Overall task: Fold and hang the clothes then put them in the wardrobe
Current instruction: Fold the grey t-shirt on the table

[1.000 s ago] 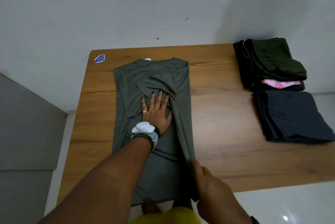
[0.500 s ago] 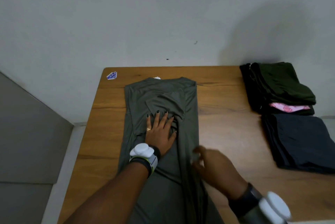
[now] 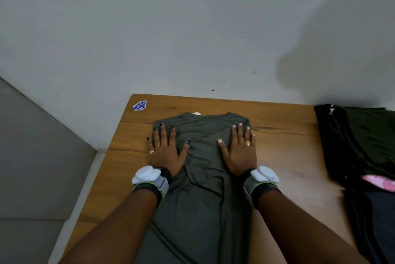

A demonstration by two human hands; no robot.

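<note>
Right hand (image 3: 239, 152) moved up from the near hem, now flat with fingers spread on the grey garment (image 3: 203, 178) beside the left hand (image 3: 165, 152), also flat, garment lying lengthwise on the wooden table (image 3: 288, 152), folded dark clothes (image 3: 363, 146) stacked at right

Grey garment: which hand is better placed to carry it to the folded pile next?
Probably the right hand: it presses the grey garment on the side nearest the folded pile; the left hand lies farther.

garment (image 3: 203, 180) on table (image 3: 288, 157) | left hand (image 3: 165, 152), right hand (image 3: 239, 152) on its far end (side by side) | folded pile (image 3: 363, 146) right
</note>
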